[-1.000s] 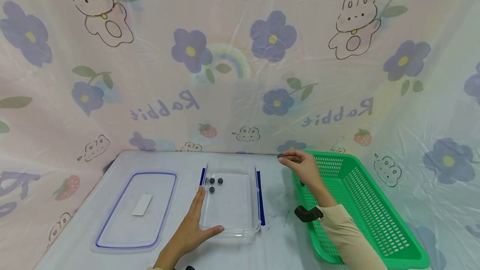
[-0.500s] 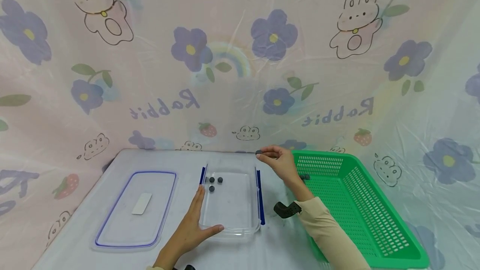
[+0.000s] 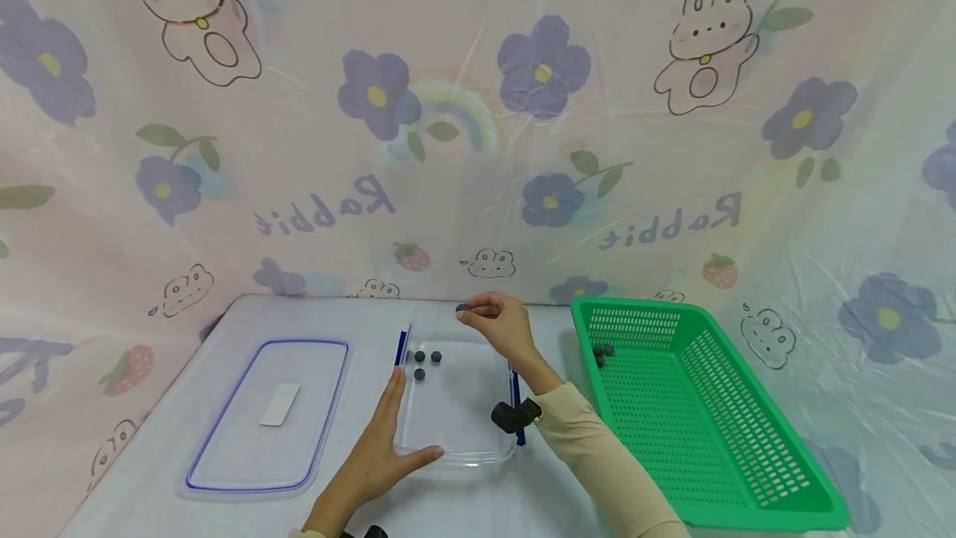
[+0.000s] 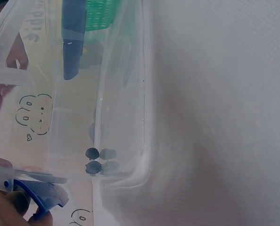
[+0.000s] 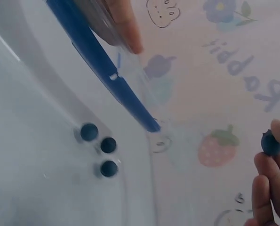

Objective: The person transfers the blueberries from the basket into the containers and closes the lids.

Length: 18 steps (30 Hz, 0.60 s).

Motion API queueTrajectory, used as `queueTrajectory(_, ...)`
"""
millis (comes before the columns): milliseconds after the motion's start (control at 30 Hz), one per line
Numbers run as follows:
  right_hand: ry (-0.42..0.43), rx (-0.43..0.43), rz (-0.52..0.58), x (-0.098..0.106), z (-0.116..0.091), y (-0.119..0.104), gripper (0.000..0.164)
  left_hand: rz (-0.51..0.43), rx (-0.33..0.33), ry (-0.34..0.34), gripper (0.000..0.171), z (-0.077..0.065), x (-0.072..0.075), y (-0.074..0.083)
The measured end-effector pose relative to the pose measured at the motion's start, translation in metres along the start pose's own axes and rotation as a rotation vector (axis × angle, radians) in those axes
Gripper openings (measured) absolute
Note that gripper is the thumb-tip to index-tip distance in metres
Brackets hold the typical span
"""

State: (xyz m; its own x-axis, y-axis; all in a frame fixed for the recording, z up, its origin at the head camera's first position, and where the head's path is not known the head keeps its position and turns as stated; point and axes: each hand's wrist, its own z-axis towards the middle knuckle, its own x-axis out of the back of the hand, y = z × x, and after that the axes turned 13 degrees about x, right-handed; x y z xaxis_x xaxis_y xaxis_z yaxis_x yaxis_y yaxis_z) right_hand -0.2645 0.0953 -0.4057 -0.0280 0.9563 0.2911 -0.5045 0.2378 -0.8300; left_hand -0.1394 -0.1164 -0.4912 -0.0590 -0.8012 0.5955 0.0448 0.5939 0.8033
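My right hand [image 3: 504, 329] pinches a blueberry [image 5: 271, 142] between thumb and fingertips, above the far end of a clear plastic container [image 3: 456, 455]. Inside that container, three dark blueberries [image 3: 420, 374] sit near its far left corner. Along its left side lies my left hand [image 3: 377, 451], fingers straight against the wall and thumb spread over the near rim. The left wrist view catches some of its fingers beside a blue clip [image 4: 41, 200]. A second blue clip [image 3: 517, 393] hangs on the right side, partly hidden by the wrist camera.
A green basket [image 3: 717, 459] stands at the right, with a few blueberries [image 3: 600, 361] in its far left corner. The clear lid [image 3: 239, 463] with a blue seal lies at the left, a white rectangular piece [image 3: 280, 403] on it. A printed curtain [image 3: 456, 189] rises behind the table.
My right hand has moved left from the basket's edge to above the container, carrying the blueberry. The blueberries in the basket have come into view. My left hand has stayed in place.
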Motion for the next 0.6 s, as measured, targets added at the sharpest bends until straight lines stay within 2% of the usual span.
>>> queueTrajectory(333, 0.063, -0.161, -0.009, -0.038, 0.006, 0.013, 0.022, 0.002, -0.008, -0.005, 0.116, 0.001, 0.001, 0.001)
queueTrajectory(600, 0.052, -0.284, -0.032, -0.056, 0.01, 0.031, 0.021, -0.011, 0.005, -0.021, 0.117, 0.001, 0.001, -0.001)
